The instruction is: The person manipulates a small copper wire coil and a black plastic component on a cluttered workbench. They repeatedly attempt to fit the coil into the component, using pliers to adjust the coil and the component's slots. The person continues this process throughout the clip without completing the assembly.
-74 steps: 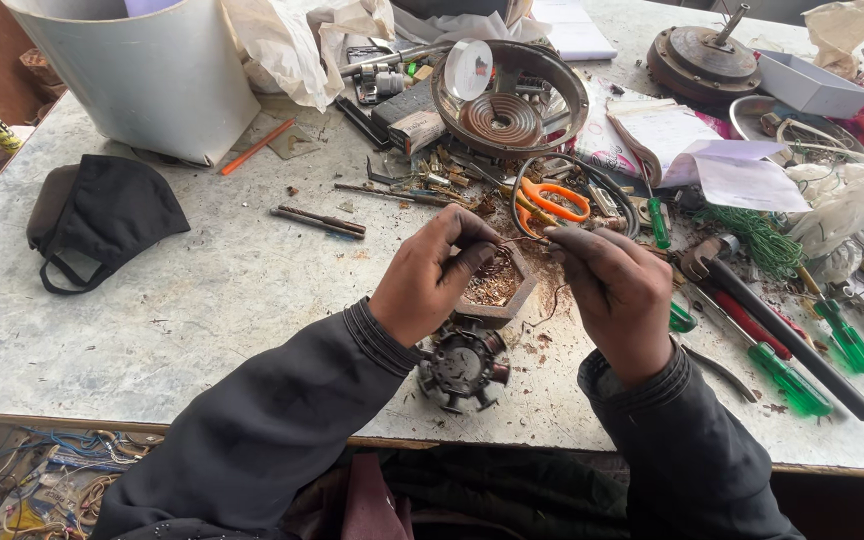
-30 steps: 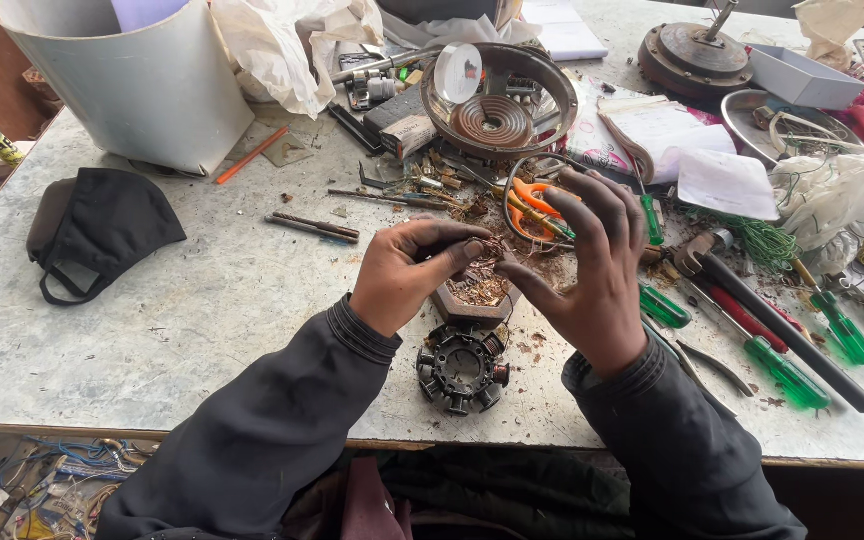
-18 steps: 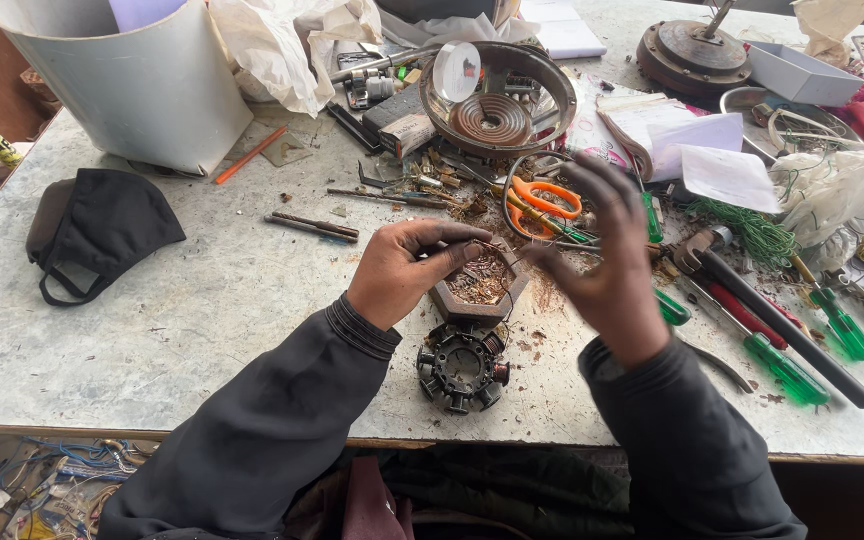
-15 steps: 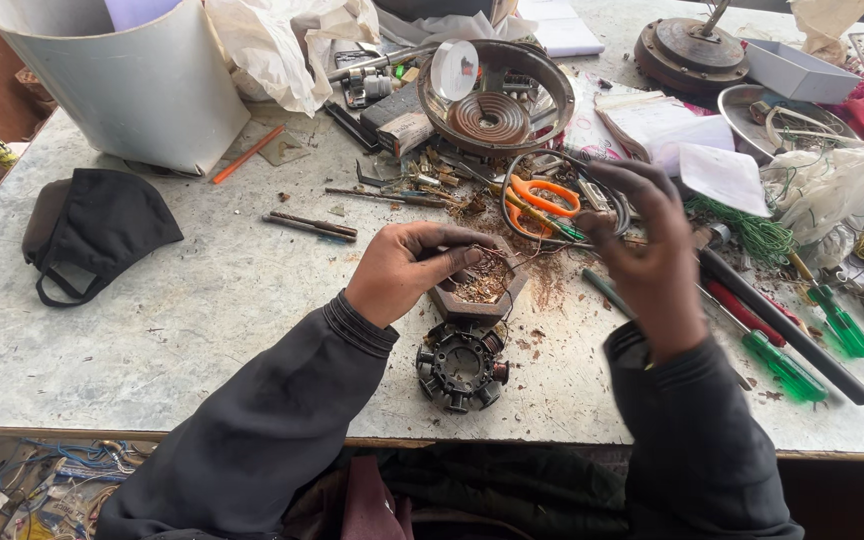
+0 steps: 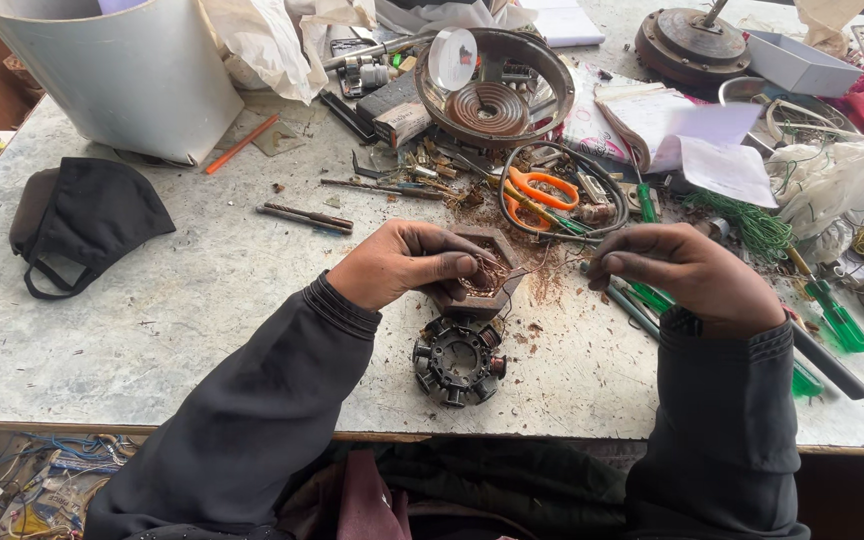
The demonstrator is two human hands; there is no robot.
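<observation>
Worn, speckled stone-topped workbench, cluttered along its far half. Left hand curled closed around a small brown hexagonal block near the bench centre, thumb pressed onto the tangle of thin copper wire seated in the block. Right hand held to the right of the block and apart from it, fingers pinched shut; a fine strand appears to run from the block toward that pinch, but it is too thin to confirm contact. Just in front of the block, close to the near edge, lies a round black stator core with radial poles, flat on the bench. Copper scraps scattered around both. Behind the hands: orange-handled scissors inside a loop of black cable, a round metal housing containing a copper coil. Far left: black face mask and white plastic bucket. Right side: green-handled screwdrivers.
</observation>
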